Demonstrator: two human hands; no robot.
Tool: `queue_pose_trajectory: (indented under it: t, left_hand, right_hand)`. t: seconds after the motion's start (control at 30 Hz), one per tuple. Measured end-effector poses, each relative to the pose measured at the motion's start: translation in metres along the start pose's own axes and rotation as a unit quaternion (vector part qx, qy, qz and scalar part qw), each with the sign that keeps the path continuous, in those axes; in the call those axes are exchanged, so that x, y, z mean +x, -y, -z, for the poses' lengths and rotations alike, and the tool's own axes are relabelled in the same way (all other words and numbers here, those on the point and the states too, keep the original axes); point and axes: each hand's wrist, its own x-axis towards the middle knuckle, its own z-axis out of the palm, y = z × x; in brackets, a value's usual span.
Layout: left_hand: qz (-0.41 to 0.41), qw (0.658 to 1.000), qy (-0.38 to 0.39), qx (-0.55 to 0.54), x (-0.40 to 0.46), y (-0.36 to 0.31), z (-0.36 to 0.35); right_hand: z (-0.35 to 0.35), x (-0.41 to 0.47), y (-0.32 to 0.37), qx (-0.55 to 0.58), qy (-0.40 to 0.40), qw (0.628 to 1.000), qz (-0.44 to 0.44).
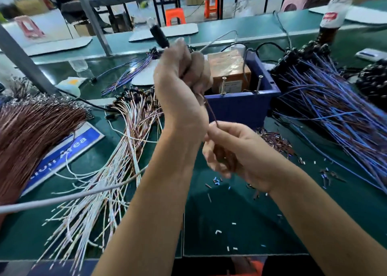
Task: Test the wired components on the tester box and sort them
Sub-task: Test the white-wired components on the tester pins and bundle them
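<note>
Your right hand [236, 152], nearest the lens, pinches the thin brown wires [211, 112] between curled fingers. Your left hand [180, 81], raised above it, clenches the wired component [159, 36], whose black barrel with a clear tip points up-left, just left of the blue tester box [243, 106] on the green table [230, 223].
</note>
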Motion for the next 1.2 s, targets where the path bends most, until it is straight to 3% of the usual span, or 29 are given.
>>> queue_pose_trajectory:
  t: [0.03,0.1,0.17,0.2,0.3,0.4,0.5,0.67,0.73,0.87,1.0,1.07,1.13,1.2]
  left_hand:
    - [-0.047,0.994,0.014,0.098,0.001,0.004,-0.012]
    - [-0.145,0.983,0.017,0.112,-0.001,0.02,-0.027]
    - [-0.261,0.951,0.089,0.139,-0.002,0.02,-0.038]
    - [-0.277,0.944,0.102,0.15,-0.003,0.022,-0.049]
    - [-0.18,0.967,0.113,0.139,-0.014,0.038,-0.066]
    - [-0.043,0.985,0.134,0.102,-0.03,0.06,-0.052]
    - [0.031,0.99,0.122,0.068,-0.032,0.065,-0.039]
    - [0.184,0.977,0.098,-0.047,-0.03,0.067,-0.026]
    - [0.204,0.972,0.092,-0.065,-0.03,0.066,-0.021]
    - [0.126,0.984,0.089,-0.089,-0.022,0.056,-0.013]
    - [0.128,0.969,0.092,-0.192,-0.01,0.048,-0.007]
    - [0.134,0.977,0.09,-0.142,-0.009,0.054,0.0]
    - [0.068,0.993,0.095,0.034,-0.011,0.066,0.007]
    - [-0.039,0.956,0.137,0.257,-0.014,0.081,0.015]
  right_hand:
    - [0.003,-0.004,-0.007,-0.008,-0.019,1.0,-0.013]
    - [0.005,-0.014,-0.02,0.064,-0.057,0.995,-0.051]
    - [0.004,-0.024,-0.025,0.164,-0.03,0.983,-0.081]
    - [0.005,-0.027,-0.024,0.203,0.004,0.976,-0.072]
    - [0.016,-0.027,-0.011,0.276,0.02,0.961,-0.003]
    - [0.027,-0.018,0.001,0.289,-0.082,0.952,0.06]
    - [0.036,-0.012,0.0,0.346,-0.158,0.921,0.086]
    - [0.042,-0.012,-0.006,0.389,-0.135,0.904,0.112]
    - [0.046,-0.013,0.0,0.368,-0.127,0.91,0.141]
    - [0.06,-0.019,0.016,0.187,-0.141,0.949,0.213]
    - [0.081,-0.016,0.038,0.212,-0.126,0.937,0.249]
    - [0.092,-0.014,0.043,0.195,-0.137,0.937,0.257]
    - [0.098,-0.012,0.04,0.136,-0.156,0.945,0.252]
    - [0.101,-0.009,0.03,0.065,-0.177,0.954,0.232]
